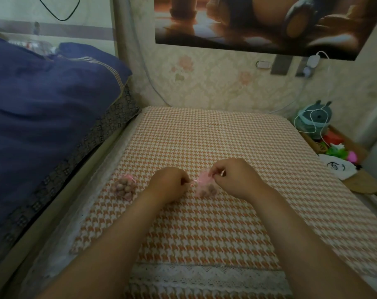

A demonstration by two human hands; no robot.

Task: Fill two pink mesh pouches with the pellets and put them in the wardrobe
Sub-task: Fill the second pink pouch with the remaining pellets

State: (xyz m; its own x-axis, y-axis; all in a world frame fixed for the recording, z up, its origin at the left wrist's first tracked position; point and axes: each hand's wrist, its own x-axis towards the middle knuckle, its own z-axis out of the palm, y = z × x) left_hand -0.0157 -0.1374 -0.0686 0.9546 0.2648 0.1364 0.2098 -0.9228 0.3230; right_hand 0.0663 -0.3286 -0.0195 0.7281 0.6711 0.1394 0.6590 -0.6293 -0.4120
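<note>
1. On the orange houndstooth tablecloth (215, 134), between my two hands, sits the second pink mesh pouch (203, 182). A small heap of brownish pellets (211, 190) shows through its lower half, and its gathered top points away from me, so nothing rolls out.
2. My left hand (168, 183) is curled tight, its fingertips pinching the thin pink drawstring ribbon (193, 182) that sticks out of the pouch's left side.
3. My right hand (233, 178) is curled too and pinches the pouch's gathered neck from the other side. I hold it from both sides, I judge, so that pulling my hands apart cinches the mouth.
4. The first pink mesh pouch (126, 187) lies just left of my left hand, apart from it. It is plump with pellets and its neck is drawn in, so I take it as finished and set out of the way.
5. No wardrobe shows from where I look, so both pouches have yet to go there.
</note>
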